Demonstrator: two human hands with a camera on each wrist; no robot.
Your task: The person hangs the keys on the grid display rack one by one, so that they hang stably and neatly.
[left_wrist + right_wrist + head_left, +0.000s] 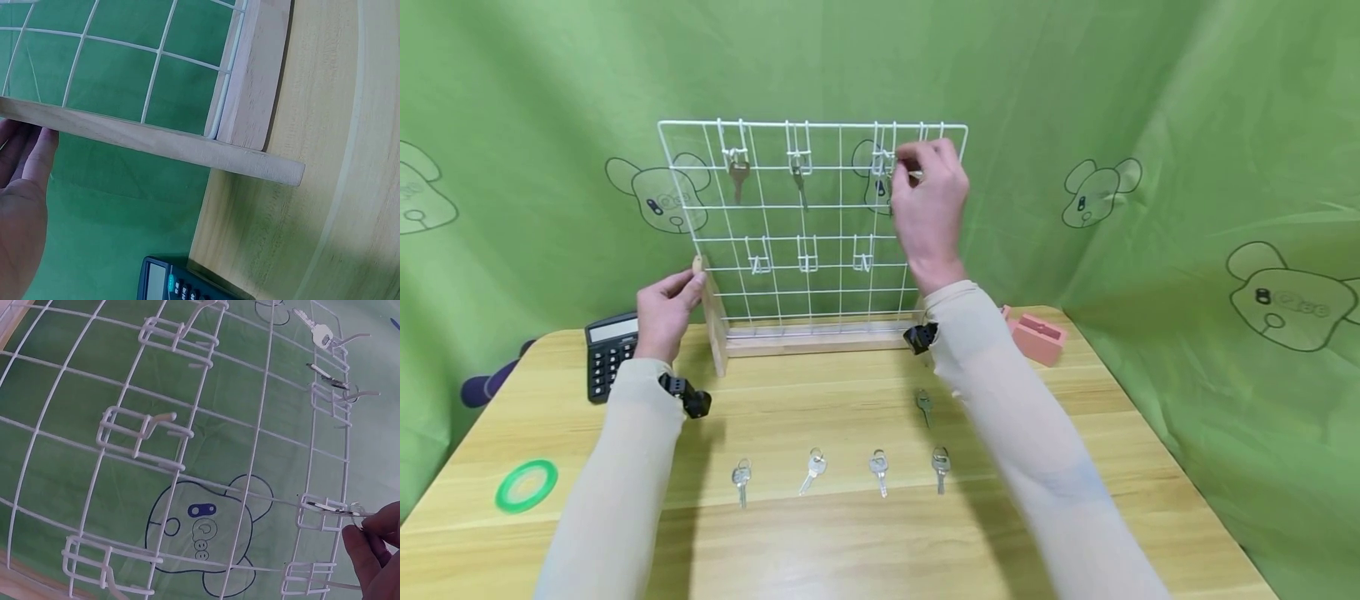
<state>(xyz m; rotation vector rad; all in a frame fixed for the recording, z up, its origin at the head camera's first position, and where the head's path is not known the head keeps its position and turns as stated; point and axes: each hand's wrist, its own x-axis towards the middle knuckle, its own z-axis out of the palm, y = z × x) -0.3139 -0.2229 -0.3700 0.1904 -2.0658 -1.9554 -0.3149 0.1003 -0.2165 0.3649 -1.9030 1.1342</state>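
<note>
A white wire grid rack stands upright in a wooden frame. My left hand grips the top of its left wooden post. At the third hook from the left in the upper row, my right hand pinches the ring of a key, which lies at that hook. My fingers partly cover this key in the head view. Two other keys hang on the upper row, a brownish key at the far left and a silver key beside it.
Three lower hooks hold nothing. Several ringed keys lie in a row on the wooden table, with another key behind them. A calculator and green tape roll lie left; pink blocks sit right.
</note>
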